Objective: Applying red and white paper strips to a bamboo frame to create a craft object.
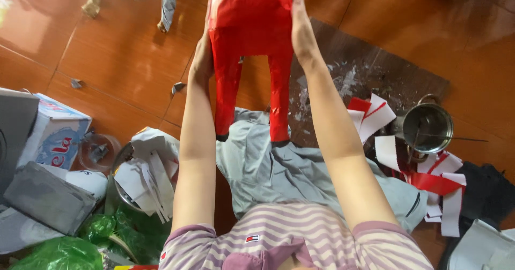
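A striped shirt (279, 238) in pink and white fills the bottom edge, nearest the lens, and both bare forearms rise from it toward the top of the view. Between them, grey trousers (273, 168) cover the lap. The left hand (203, 55) lies flat against the left side of a red paper-covered figure (252, 28), fingers stretched along it; the right hand (300, 28) presses the opposite side the same way, palm open and fingers straight, so the figure is clamped between the two palms rather than gripped by curled fingers. The figure is held up over the tiled floor (123, 61), its body at the top of the frame and its two red legs hanging down, their dark ends just above the trousers. To the right, on a dark board (375, 66) smeared with white, stands a steel pot (427, 128) with a thin stick across its rim, and red and white paper strips (429, 179) lie scattered just beside it. To the left are a metal bowl (120, 187) holding white paper pieces, a cardboard box (56, 133), a small clear cup (98, 152) and green plastic bags (107, 238) near the bottom corner.
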